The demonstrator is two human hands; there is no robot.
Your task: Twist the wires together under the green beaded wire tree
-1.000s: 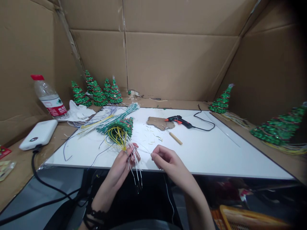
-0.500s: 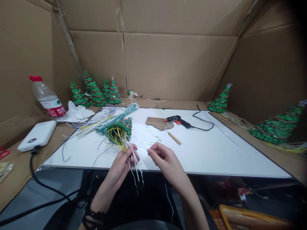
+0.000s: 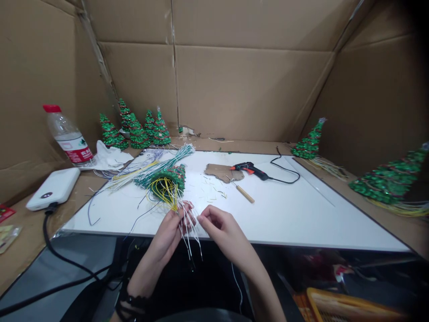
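A small green Christmas tree (image 3: 179, 176) lies on its side on the white board, its hollow base towards me. Yellow wires (image 3: 164, 190) and white wires (image 3: 191, 228) come out of that base. My left hand (image 3: 174, 226) is closed round the bundle, and the white ends hang below its fingers. Close to its right, my right hand (image 3: 217, 223) pinches thumb and forefinger at the edge of the white wires, apparently on one thin wire; the tip is hard to make out. Behind the tree lies a bunch of green and white wires (image 3: 167, 163).
A glue gun (image 3: 250, 170) rests on torn cardboard (image 3: 219, 172), near a wooden-handled tool (image 3: 244, 193) and wire scraps. Several finished trees (image 3: 137, 132) stand back left; others (image 3: 306, 141) are at right. A bottle (image 3: 72, 143) and white power bank (image 3: 53, 188) sit left.
My right hand has moved left and slightly down, closer to my left hand. The thin wire stretched between the hands earlier no longer shows clearly. My left hand keeps its hold.
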